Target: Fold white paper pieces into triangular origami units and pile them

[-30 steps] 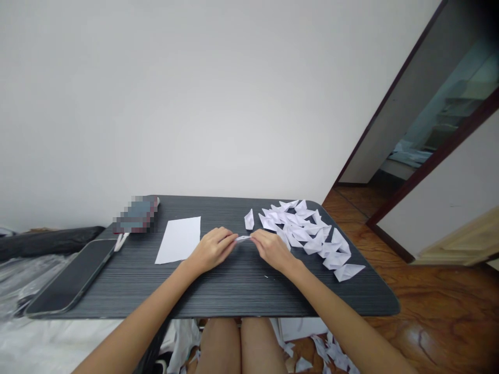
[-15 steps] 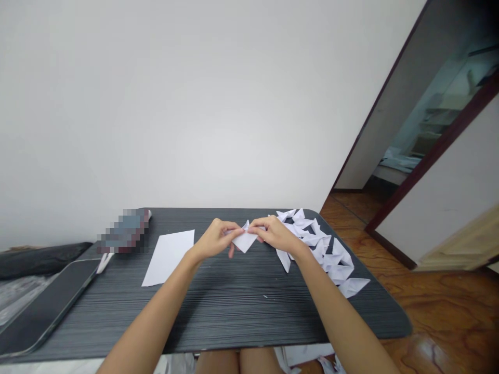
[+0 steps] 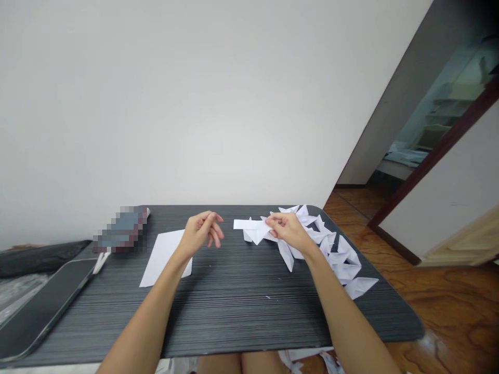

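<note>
My right hand (image 3: 287,232) is raised over the dark striped table (image 3: 234,306) and pinches a folded white paper piece (image 3: 251,228) that sticks out to the left. My left hand (image 3: 202,232) hovers apart from it, empty, with its fingers loosely spread. Just right of my right hand lies a pile of several folded white paper pieces (image 3: 335,254). A flat white sheet of paper (image 3: 166,249) rests on the table below my left hand.
A dark phone (image 3: 42,306) lies at the table's left front corner. A blurred object (image 3: 120,235) sits at the back left. Wooden floor (image 3: 448,291) and a doorway are to the right.
My left hand has let go of the folded paper and drawn back to the left, fingers spreading. My right hand keeps the piece and has shifted right toward the pile.
</note>
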Tool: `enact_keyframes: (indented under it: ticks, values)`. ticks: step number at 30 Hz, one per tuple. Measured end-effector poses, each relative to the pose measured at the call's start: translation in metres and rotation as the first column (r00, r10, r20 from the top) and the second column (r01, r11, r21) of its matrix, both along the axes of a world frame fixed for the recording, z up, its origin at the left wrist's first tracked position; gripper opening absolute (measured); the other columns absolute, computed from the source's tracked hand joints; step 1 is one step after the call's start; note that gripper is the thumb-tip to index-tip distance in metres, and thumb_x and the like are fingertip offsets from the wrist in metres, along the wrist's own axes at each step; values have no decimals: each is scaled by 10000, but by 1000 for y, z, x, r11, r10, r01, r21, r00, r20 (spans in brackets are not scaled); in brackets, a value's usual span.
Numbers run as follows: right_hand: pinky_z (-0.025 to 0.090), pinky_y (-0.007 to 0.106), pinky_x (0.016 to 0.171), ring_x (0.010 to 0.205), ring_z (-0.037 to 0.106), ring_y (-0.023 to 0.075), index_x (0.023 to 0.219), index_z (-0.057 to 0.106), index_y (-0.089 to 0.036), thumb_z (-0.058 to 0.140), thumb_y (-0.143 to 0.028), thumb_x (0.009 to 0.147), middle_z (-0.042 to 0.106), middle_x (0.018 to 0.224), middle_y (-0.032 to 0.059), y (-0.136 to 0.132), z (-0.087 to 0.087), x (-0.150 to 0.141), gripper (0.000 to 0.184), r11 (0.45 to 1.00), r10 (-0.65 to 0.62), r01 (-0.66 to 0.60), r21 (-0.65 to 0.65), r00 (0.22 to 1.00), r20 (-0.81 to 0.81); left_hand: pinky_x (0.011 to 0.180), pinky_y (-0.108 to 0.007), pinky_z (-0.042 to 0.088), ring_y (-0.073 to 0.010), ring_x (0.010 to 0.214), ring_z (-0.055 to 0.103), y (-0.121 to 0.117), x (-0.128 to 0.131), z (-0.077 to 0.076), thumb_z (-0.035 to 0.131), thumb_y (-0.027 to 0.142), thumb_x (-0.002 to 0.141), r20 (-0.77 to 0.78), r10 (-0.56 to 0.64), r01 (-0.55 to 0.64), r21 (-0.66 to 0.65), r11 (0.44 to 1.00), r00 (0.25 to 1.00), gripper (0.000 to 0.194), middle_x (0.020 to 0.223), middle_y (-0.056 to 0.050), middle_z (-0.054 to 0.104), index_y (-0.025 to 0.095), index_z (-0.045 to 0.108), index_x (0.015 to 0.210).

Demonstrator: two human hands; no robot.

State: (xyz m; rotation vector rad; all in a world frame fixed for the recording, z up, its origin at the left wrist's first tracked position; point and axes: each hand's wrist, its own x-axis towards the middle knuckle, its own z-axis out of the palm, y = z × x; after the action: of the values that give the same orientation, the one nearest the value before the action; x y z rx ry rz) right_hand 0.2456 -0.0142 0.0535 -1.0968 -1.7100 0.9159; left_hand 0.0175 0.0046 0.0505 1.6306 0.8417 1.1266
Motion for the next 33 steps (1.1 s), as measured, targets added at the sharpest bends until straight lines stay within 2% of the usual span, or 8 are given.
enact_keyframes:
  ticks: [3, 7, 11, 15, 18, 23, 27, 33]
  values:
    - [227, 197, 392, 388, 337, 52, 590, 537, -129, 513, -351, 734, 405, 422, -47, -2, -1, 6, 265, 1000, -2, 2, -8, 1000, -7, 417, -203, 438, -166, 625, 630, -2, 0, 1, 423, 337, 815, -15, -56, 57, 86, 995, 998, 342, 872, -145, 652, 83, 557, 1000]
    - [196, 187, 379, 375, 316, 39, 673, 577, -118, 537, -349, 728, 400, 412, -56, -3, -4, 3, 240, 996, 54, -59, -68, 996, -75, 541, -247, 478, -150, 640, 597, -11, 9, 3, 479, 282, 791, -115, -170, 181, 90, 979, 979, 321, 763, -99, 661, 104, 587, 1034]
    - [121, 169, 354, 339, 231, 21, 830, 579, -135, 566, -334, 721, 344, 380, -89, 0, -9, -2, 227, 971, 96, -159, -177, 942, -321, 581, -265, 487, -165, 711, 590, -15, 10, 4, 544, 242, 746, -68, -250, 255, 72, 964, 966, 308, 889, -103, 643, 125, 594, 1026]
    - [132, 165, 321, 309, 234, 10, 797, 580, -128, 566, -376, 720, 382, 406, -78, 1, -14, -5, 259, 941, 90, -245, -231, 843, -531, 593, -267, 490, -135, 620, 582, -13, 9, 2, 572, 218, 727, -38, -189, 191, 50, 980, 981, 282, 788, -83, 658, 112, 610, 985]
    - [281, 173, 362, 388, 420, 42, 858, 587, -132, 584, -421, 692, 518, 542, -23, -1, -13, -8, 333, 936, 113, -285, -205, 798, -593, 534, -257, 488, -154, 613, 597, -11, 12, -3, 557, 245, 739, 22, -92, 91, 58, 994, 995, 230, 696, -76, 653, 92, 632, 894]
    - [322, 187, 410, 443, 478, 65, 720, 591, -128, 650, -338, 648, 573, 564, -1, 1, -17, -15, 230, 978, 78, -159, -132, 874, -479, 434, -230, 459, -144, 515, 588, -10, 17, -8, 540, 304, 747, 95, 5, -7, 20, 1000, 995, 241, 639, -80, 640, 79, 620, 714]
    - [312, 199, 394, 380, 433, 62, 632, 577, -118, 577, -375, 710, 577, 486, 13, 5, -25, -20, 269, 994, -10, -37, -103, 906, -423, 405, -211, 435, -144, 495, 589, -11, 23, -11, 566, 324, 728, 225, 2, 25, -120, 992, 974, 265, 619, -73, 629, 68, 598, 788]
    - [417, 235, 533, 536, 558, 107, 824, 568, -142, 581, -355, 716, 624, 612, 27, 6, -25, -24, 240, 995, 25, -79, -68, 813, -582, 481, -192, 458, -126, 566, 612, -10, 28, -19, 591, 290, 719, 407, -1, 120, -269, 956, 914, 252, 738, -75, 644, 86, 590, 867]
